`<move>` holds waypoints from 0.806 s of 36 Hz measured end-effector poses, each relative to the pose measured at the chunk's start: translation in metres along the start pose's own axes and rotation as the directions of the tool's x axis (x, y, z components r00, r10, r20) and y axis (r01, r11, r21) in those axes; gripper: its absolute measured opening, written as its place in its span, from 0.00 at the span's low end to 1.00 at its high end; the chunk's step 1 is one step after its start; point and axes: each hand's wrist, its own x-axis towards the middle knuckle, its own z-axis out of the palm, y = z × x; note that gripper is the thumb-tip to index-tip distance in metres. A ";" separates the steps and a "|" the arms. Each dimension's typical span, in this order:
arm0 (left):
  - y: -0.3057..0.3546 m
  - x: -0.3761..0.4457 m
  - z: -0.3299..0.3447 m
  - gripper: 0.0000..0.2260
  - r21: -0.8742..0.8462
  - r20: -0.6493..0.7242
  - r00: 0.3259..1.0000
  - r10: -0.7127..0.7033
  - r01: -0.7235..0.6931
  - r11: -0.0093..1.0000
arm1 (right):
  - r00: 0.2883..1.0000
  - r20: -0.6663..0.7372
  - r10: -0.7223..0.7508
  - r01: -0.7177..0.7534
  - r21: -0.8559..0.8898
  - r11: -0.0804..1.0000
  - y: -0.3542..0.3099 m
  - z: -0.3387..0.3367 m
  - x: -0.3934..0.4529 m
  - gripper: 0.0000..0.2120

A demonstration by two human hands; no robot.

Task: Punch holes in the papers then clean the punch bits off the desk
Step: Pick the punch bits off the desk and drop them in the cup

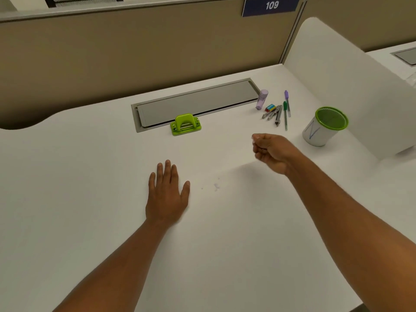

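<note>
- My left hand (166, 194) flat on desk (90, 176), fingers spread, holding nothing.
- My right hand (270, 152) raised, fist curled — contents indiscernible.
- Punch bits (216, 186) between hands; hole punch (186, 125) at the cable tray (198, 102) edge — open desk around.

Green-rimmed cup (324, 127), pens (286, 109), glue stick (261, 99)

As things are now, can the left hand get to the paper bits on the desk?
Probably yes. The left hand lies flat beside the paper bits, with only bare desk between them.
</note>
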 end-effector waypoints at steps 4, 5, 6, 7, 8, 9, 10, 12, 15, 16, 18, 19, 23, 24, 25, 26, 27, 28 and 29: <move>0.000 0.000 0.001 0.33 0.002 -0.014 1.000 -0.001 0.001 1.000 | 0.995 -0.061 -0.080 0.077 -0.048 0.996 -0.037 -0.028 0.002 0.06; 0.000 0.000 0.001 0.33 0.001 -0.019 1.000 -0.002 0.002 1.000 | 0.990 -0.086 -0.109 0.103 -0.072 0.992 -0.046 -0.035 0.003 0.06; 0.000 0.000 0.001 0.33 0.000 -0.023 1.000 -0.003 0.003 1.000 | 0.983 -0.117 -0.140 0.129 -0.101 0.986 -0.055 -0.042 0.004 0.06; -0.001 0.000 0.001 0.33 0.000 -0.026 1.000 -0.003 0.003 1.000 | 0.972 -0.155 -0.176 0.155 -0.137 0.978 -0.063 -0.049 0.006 0.07; -0.001 0.001 0.001 0.33 0.002 -0.028 1.000 -0.002 0.002 1.000 | 0.957 -0.198 -0.214 0.178 -0.185 0.966 -0.071 -0.057 0.007 0.07; -0.002 0.001 0.001 0.33 0.002 -0.028 1.000 0.000 0.000 1.000 | 0.935 -0.248 -0.255 0.193 -0.249 0.949 -0.077 -0.064 0.010 0.06; -0.002 0.001 0.001 0.33 0.001 -0.030 1.000 0.002 -0.002 1.000 | 0.906 -0.299 -0.299 0.199 -0.322 0.926 -0.083 -0.072 0.012 0.05; -0.002 0.002 0.002 0.33 -0.005 -0.040 0.999 0.004 -0.005 1.000 | 0.837 -0.380 -0.394 0.193 -0.469 0.862 -0.091 -0.088 0.017 0.05; -0.001 0.002 0.002 0.34 0.005 -0.029 1.000 0.005 -0.005 1.000 | 0.751 -0.402 -0.524 0.150 -0.669 0.728 -0.096 -0.109 0.021 0.06; 0.000 0.002 0.003 0.34 0.008 -0.027 1.000 0.006 -0.006 1.000 | 0.732 -0.402 -0.550 0.120 -0.718 0.686 -0.096 -0.115 0.023 0.07; 0.000 0.003 0.003 0.33 0.009 -0.026 1.000 0.008 -0.007 1.000 | 0.712 -0.408 -0.571 0.054 -0.779 0.624 -0.095 -0.129 0.029 0.08; 0.000 0.003 0.003 0.33 0.010 -0.029 1.000 0.007 -0.006 1.000 | 0.706 -0.410 -0.577 0.027 -0.799 0.601 -0.093 -0.135 0.031 0.08; 0.000 0.002 0.002 0.33 0.016 -0.045 0.999 0.001 0.000 1.000 | 0.705 -0.415 -0.575 -0.032 -0.828 0.559 -0.087 -0.148 0.037 0.08; 0.000 0.002 0.003 0.33 0.014 -0.041 0.999 0.000 0.001 1.000 | 0.705 -0.415 -0.575 -0.038 -0.832 0.554 -0.087 -0.149 0.036 0.07; 0.000 0.002 0.003 0.33 0.012 -0.040 0.999 -0.001 0.002 1.000 | 0.701 -0.416 -0.580 -0.037 -0.833 0.553 -0.086 -0.149 0.036 0.06; 0.000 0.003 0.003 0.33 0.011 -0.040 0.999 -0.002 0.002 1.000 | 0.693 -0.418 -0.588 -0.035 -0.833 0.552 -0.086 -0.150 0.036 0.06; 0.001 0.003 0.003 0.33 0.012 -0.042 0.999 -0.002 0.002 1.000 | 0.683 -0.423 -0.595 -0.034 -0.832 0.553 -0.086 -0.150 0.036 0.06; 0.001 0.003 0.003 0.33 0.012 -0.042 0.999 -0.001 0.002 1.000 | 0.677 -0.426 -0.601 -0.036 -0.834 0.551 -0.086 -0.150 0.036 0.07; 0.001 0.004 0.003 0.33 0.012 -0.040 0.999 -0.001 0.002 1.000 | 0.677 -0.426 -0.601 -0.041 -0.836 0.547 -0.085 -0.151 0.037 0.08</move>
